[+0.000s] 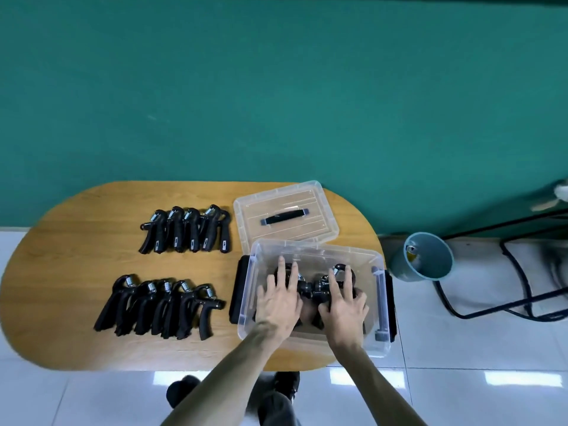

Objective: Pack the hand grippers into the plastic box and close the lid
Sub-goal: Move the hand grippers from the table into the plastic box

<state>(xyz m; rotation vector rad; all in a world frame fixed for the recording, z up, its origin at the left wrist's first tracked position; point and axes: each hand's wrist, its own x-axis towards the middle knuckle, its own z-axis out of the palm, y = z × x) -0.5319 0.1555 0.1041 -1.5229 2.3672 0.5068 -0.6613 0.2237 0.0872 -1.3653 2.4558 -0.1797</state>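
A clear plastic box with black side latches stands open at the right end of the wooden table. Both hands reach down inside it. My left hand lies flat on black hand grippers on the box floor, fingers spread. My right hand rests the same way on grippers beside it. Whether either hand grips one is unclear. The clear lid with a black handle lies on the table behind the box. Two rows of black hand grippers lie to the left: a far row and a near row.
The oval wooden table ends just right of the box. A blue-grey bin stands on the tiled floor to the right, beside a black metal frame. A green wall rises behind. My legs and shoes show below the table's near edge.
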